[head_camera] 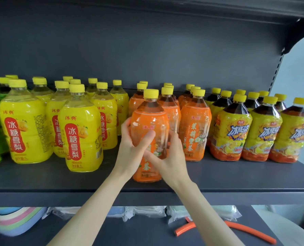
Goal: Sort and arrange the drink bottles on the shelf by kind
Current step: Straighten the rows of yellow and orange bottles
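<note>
- near the front edge of the shelf [94,185], about mid-row, we have the orange bottle [148,119] standing upright.
- how do we hold it?
- our left hand [130,150] wraps its left side, thumb across the label. our right hand [167,157] curls round its lower right. both are clamped on it and touch each other.
- how does it look?
- yellow cap, see-through shoulder, orange wrap with red and white print.
- and around it?
- matching orange bottles [194,128] stand just behind and to the right. yellow pear bottles [80,132] are on the left, and dark tea bottles [231,132] are farther right.
</note>
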`<act>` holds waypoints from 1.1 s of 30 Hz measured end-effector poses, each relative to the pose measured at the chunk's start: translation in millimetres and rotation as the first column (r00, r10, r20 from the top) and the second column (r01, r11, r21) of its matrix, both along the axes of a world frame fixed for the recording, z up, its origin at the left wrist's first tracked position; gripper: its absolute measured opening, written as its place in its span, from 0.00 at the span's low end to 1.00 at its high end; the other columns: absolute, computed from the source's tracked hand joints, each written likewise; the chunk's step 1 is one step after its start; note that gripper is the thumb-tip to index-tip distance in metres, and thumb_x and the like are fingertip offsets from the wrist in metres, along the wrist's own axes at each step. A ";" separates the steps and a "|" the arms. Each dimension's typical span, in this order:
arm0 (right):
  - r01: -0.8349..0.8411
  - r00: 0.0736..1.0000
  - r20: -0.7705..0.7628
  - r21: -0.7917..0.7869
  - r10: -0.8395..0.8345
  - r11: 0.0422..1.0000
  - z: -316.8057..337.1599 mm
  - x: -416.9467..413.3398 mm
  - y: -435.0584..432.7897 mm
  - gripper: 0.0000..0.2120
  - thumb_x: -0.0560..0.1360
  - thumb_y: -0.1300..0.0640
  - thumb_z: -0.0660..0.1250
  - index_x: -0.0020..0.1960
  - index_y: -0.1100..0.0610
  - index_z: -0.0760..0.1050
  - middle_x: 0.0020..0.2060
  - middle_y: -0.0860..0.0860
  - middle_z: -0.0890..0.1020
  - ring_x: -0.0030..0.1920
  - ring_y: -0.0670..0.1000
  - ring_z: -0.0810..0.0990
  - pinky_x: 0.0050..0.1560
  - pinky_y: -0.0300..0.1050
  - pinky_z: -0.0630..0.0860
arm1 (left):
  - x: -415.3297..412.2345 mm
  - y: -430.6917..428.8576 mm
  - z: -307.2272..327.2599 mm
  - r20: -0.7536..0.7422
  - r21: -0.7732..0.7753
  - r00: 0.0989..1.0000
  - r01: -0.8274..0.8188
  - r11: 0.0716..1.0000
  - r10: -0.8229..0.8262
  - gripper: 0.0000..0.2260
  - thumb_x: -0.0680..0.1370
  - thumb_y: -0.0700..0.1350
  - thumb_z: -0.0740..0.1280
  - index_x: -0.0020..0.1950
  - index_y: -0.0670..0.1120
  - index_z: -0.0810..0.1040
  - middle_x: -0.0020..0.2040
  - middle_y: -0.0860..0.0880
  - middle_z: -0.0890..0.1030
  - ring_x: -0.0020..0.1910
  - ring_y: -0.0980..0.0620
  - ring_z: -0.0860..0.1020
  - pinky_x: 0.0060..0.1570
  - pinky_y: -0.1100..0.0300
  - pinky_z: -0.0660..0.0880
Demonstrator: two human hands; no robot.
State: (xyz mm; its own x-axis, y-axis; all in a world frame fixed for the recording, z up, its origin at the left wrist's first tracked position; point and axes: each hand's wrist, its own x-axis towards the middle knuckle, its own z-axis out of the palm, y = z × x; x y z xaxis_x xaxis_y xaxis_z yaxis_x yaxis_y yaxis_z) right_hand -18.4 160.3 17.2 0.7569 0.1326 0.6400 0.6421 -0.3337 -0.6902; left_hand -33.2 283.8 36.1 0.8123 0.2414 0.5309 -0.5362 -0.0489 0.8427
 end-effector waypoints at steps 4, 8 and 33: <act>0.041 0.996 0.083 -0.173 -0.027 0.984 5.2 9.7 -9.0 0.31 0.74 0.35 0.58 0.73 0.48 0.66 0.68 0.45 0.64 0.68 0.46 0.58 0.70 0.52 0.62 | 8.2 16.3 -4.5 0.019 0.018 0.995 -0.101 0.995 0.100 0.33 0.69 0.58 0.68 0.71 0.51 0.62 0.60 0.56 0.76 0.54 0.64 0.77 0.45 0.71 0.76; 0.299 0.922 0.297 -0.140 -0.248 0.944 16.3 26.9 -26.6 0.28 0.76 0.48 0.65 0.74 0.54 0.65 0.74 0.53 0.64 0.73 0.56 0.58 0.71 0.62 0.58 | 23.5 24.0 -7.2 -0.016 0.012 0.984 -0.177 0.984 0.177 0.34 0.67 0.60 0.67 0.70 0.50 0.63 0.61 0.52 0.75 0.56 0.57 0.77 0.42 0.71 0.77; 0.585 0.760 0.523 -0.293 -0.385 0.756 14.2 66.6 -54.6 0.43 0.68 0.40 0.73 0.76 0.52 0.60 0.75 0.53 0.64 0.77 0.57 0.47 0.71 0.65 0.41 | 73.3 15.8 -6.2 -0.093 0.075 0.961 -0.254 0.964 0.260 0.39 0.65 0.63 0.68 0.73 0.53 0.61 0.61 0.55 0.72 0.56 0.57 0.73 0.46 0.66 0.71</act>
State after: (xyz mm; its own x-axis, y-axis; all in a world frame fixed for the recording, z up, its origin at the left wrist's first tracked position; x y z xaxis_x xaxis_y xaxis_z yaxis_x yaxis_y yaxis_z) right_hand 48.2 105.7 31.4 0.4725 0.1469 0.8690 0.4879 -0.8647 -0.1191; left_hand 40.1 299.6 29.9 0.7775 0.4184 0.4696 -0.4107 -0.2278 0.8829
